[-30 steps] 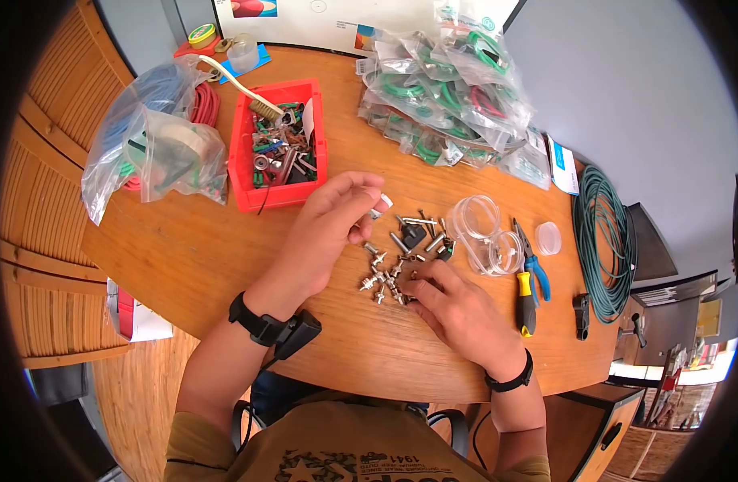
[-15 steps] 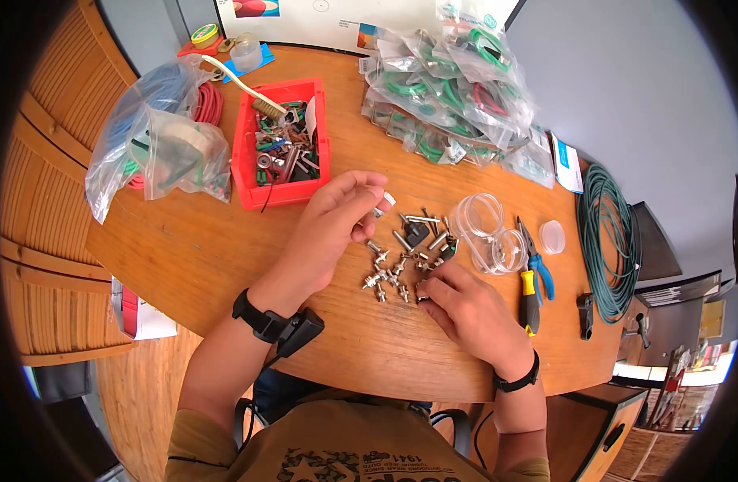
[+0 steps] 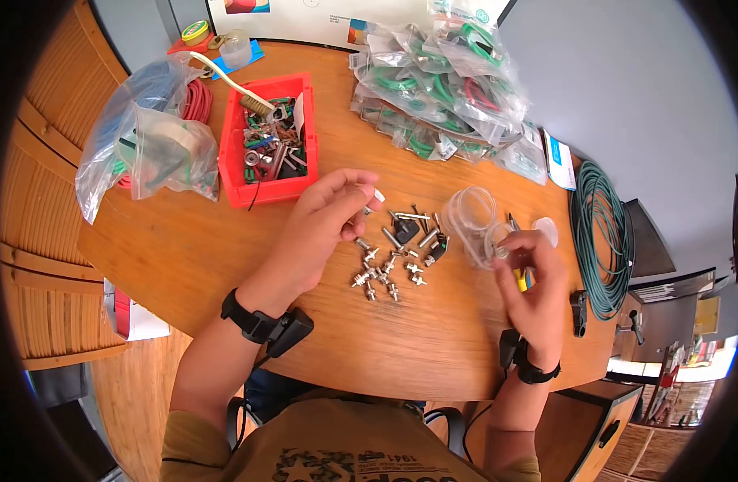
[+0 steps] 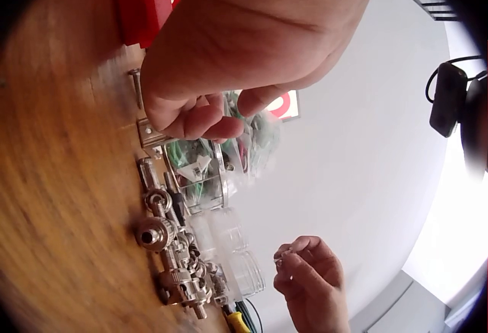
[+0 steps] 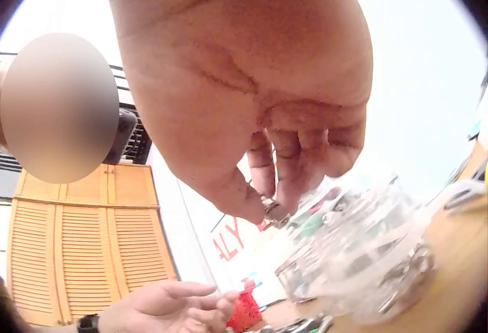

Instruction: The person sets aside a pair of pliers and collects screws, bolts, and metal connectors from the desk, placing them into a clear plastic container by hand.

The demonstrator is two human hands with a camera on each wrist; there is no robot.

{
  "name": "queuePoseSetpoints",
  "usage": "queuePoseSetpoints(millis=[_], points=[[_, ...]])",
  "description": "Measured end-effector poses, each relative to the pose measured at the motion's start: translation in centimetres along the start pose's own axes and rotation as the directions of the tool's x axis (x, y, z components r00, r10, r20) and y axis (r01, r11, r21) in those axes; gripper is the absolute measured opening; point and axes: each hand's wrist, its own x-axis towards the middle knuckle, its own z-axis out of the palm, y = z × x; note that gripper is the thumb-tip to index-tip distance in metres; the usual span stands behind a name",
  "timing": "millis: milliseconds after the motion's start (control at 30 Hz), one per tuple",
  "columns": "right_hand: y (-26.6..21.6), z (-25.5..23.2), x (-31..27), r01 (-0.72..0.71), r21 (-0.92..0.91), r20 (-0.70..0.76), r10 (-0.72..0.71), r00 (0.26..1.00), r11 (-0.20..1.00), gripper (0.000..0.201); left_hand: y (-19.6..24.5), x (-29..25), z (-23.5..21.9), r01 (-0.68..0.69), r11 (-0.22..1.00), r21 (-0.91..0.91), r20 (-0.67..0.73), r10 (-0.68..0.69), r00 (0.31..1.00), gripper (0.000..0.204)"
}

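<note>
My left hand (image 3: 337, 210) is raised over the wooden table (image 3: 192, 249) and pinches a small white-tipped metal part (image 3: 376, 198) between thumb and fingers. Below it lies a scatter of small metal connectors and screws (image 3: 391, 255). My right hand (image 3: 523, 265) is lifted at the right, beside clear plastic jars (image 3: 475, 218), and pinches a tiny metal piece (image 5: 269, 207) between thumb and fingertips. The same pinch shows in the left wrist view (image 4: 282, 257).
A red bin (image 3: 268, 145) of mixed hardware with a brush stands at the back. Bags of cables (image 3: 441, 84) and wire (image 3: 148, 132) lie on both sides. Blue-and-yellow pliers (image 3: 520, 277), a clear lid (image 3: 547, 229), a green cable coil (image 3: 598, 233) sit right.
My right hand left the pile of connectors and rose to the right, toward the clear jars, with a small metal piece pinched. My left hand stayed nearly in place.
</note>
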Motion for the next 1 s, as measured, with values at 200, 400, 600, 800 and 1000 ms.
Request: queuePoseSetpoints(millis=[200, 400, 600, 800, 1000], points=[[1.1, -0.9, 0.4, -0.051, -0.394, -0.11, 0.008, 0.994, 0.917, 0.016, 0.1, 0.1, 0.1, 0.008, 1.0, 0.021, -0.005, -0.008, 1.0, 0.03], [0.9, -0.8, 0.4, -0.104, -0.408, -0.11, 0.065, 0.992, 0.907, 0.014, 0.5, -0.1, 0.4, 0.015, 0.999, 0.035, -0.012, -0.015, 1.0, 0.031], [1.2, -0.6, 0.4, -0.117, -0.388, -0.128, 0.073, 0.989, 0.914, 0.014, 0.5, -0.1, 0.3, 0.016, 1.0, 0.026, -0.015, -0.015, 1.0, 0.032], [1.1, -0.4, 0.4, -0.105, -0.417, -0.139, 0.051, 0.989, 0.903, 0.012, 0.3, -0.1, 0.1, 0.011, 1.0, 0.015, -0.003, -0.011, 1.0, 0.033], [-1.9, 0.1, 0.1, -0.023, -0.121, 0.083, 0.033, 0.996, 0.992, 0.012, 0.2, -0.1, 0.3, 0.009, 1.0, 0.006, 0.003, -0.009, 1.0, 0.033]])
